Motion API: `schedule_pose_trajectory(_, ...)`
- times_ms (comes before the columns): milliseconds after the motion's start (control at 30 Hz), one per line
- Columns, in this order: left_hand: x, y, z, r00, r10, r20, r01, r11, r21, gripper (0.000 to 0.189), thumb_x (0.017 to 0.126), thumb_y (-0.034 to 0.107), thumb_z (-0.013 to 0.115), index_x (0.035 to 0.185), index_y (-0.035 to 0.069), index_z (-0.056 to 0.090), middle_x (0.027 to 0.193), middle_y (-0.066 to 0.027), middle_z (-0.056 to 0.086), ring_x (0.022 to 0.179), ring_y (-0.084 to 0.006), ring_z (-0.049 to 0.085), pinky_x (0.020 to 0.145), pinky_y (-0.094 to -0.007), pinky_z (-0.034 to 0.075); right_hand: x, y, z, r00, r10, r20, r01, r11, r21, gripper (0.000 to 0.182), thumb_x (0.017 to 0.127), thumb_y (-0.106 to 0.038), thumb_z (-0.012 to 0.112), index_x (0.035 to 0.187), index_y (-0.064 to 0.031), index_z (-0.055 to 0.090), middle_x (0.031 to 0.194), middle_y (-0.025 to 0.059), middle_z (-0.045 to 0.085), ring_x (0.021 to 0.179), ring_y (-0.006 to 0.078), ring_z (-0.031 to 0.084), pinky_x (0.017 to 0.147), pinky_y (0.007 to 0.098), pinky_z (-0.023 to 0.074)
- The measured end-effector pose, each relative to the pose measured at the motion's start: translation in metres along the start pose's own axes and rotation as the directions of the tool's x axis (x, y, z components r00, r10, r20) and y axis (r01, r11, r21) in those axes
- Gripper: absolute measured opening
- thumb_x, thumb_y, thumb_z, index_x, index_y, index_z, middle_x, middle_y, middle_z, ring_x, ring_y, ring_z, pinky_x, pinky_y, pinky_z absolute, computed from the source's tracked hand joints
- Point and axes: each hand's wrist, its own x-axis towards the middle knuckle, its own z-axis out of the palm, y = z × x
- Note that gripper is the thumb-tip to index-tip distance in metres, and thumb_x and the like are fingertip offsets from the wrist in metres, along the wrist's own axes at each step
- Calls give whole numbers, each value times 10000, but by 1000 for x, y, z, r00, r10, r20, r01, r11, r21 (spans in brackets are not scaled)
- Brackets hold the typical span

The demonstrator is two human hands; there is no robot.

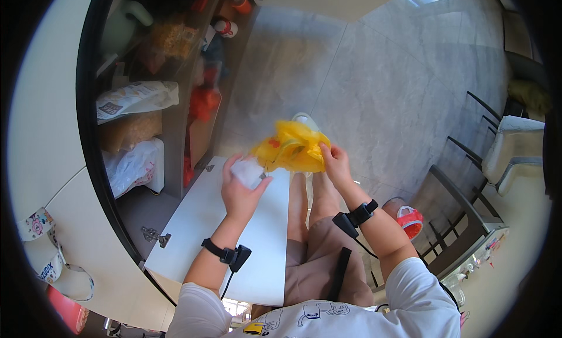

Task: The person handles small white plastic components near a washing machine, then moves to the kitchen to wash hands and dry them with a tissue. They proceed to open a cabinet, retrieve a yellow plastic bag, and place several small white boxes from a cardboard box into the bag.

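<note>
My left hand (pixel 239 191) is closed around a small white, partly see-through bundle (pixel 247 173) that looks like plastic; some thin dark piece sticks out by my thumb. A crumpled yellow plastic bag (pixel 294 147) with a red mark hangs between my hands, and my right hand (pixel 336 162) pinches its right end. The bag's left end reaches the fingers of my left hand. Whether anything lies inside the bag I cannot tell. Below my left hand is the white panel of an open cabinet door (pixel 219 232).
On the left, an open cabinet (pixel 145 206) holds a white printed bag (pixel 138 100), a clear plastic bag (pixel 134 167) and a red bag (pixel 204 103). A metal hinge (pixel 156 236) joins the door. To the right stand a red-lined bin (pixel 409 221) and a chair (pixel 509 149).
</note>
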Motion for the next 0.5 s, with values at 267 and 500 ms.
schedule_pose_trajectory(267, 13, -46, 25, 882, -412, 226, 469, 803, -367, 309, 769, 236, 686, 926, -24, 627, 842, -99, 654, 754, -228, 631, 687, -316, 475, 24, -38, -17, 956, -289, -46, 233, 847, -478, 329, 832, -279, 660, 981, 11, 618, 817, 88, 642, 720, 130, 584, 651, 265, 476)
schedule_pose_trajectory(500, 15, -47, 7, 820, -490, 297, 565, 602, -564, 280, 840, 198, 633, 950, -59, 619, 872, -68, 654, 794, -130, 600, 702, -273, 457, 0, -44, -2, 785, -543, -299, 433, 825, -363, 446, 755, -233, 731, 1087, -4, 540, 1028, 120, 581, 878, 202, 575, 772, 287, 460)
